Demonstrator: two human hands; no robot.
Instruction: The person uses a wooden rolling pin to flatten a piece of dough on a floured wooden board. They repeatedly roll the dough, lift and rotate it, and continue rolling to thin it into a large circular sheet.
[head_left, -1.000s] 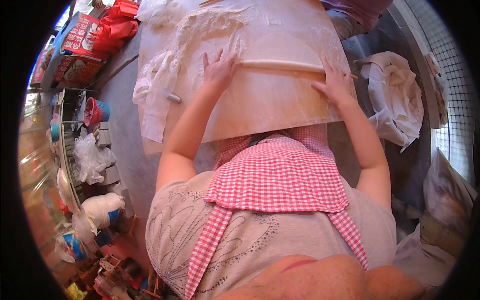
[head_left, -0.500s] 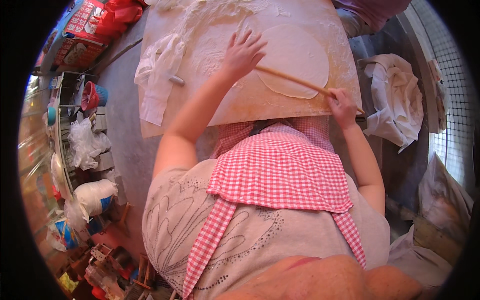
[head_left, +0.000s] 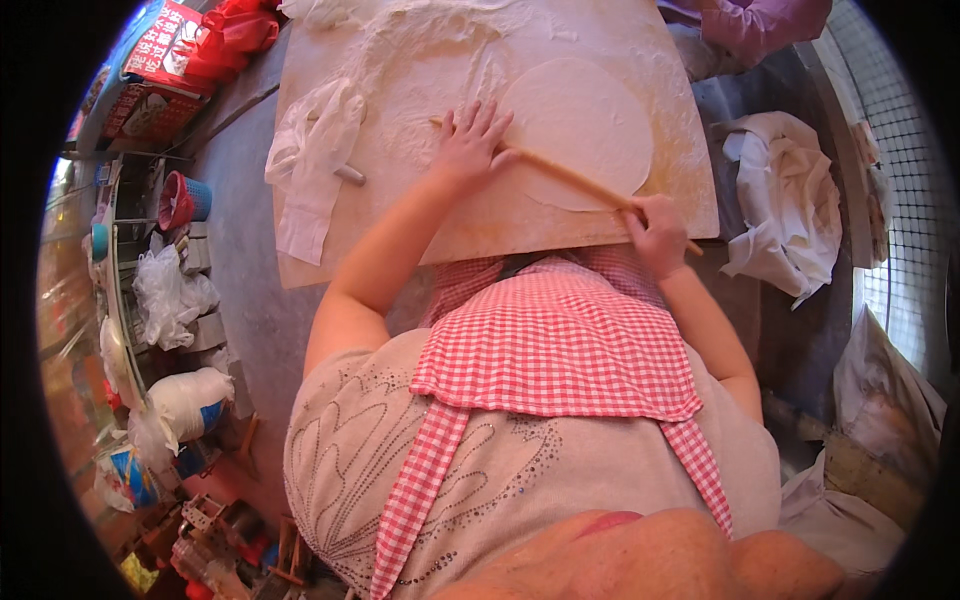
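A thin wooden rolling pin (head_left: 570, 178) lies slantwise over the near left part of a wide, round, pale dough sheet (head_left: 590, 115). My left hand (head_left: 473, 147) rests on the pin's far left part with its fingers stretched out. Near the other end, the fingers of my right hand (head_left: 655, 228) are wrapped round the pin at the board's front edge. Under the dough is a floured wooden board (head_left: 400, 225), with loose flour heaped along its far side.
A white cloth or bag (head_left: 315, 150) and a small grey cylinder (head_left: 350, 175) lie on the board's left. Crumpled white cloth (head_left: 785, 205) sits beyond its right edge. Another person's purple sleeve (head_left: 770, 30) shows at the far right. A basket (head_left: 190, 200) stands left.
The rolling pin has come nearer to me and left. My left hand has lowered from above onto the pin, and my right hand has shifted left with its end.
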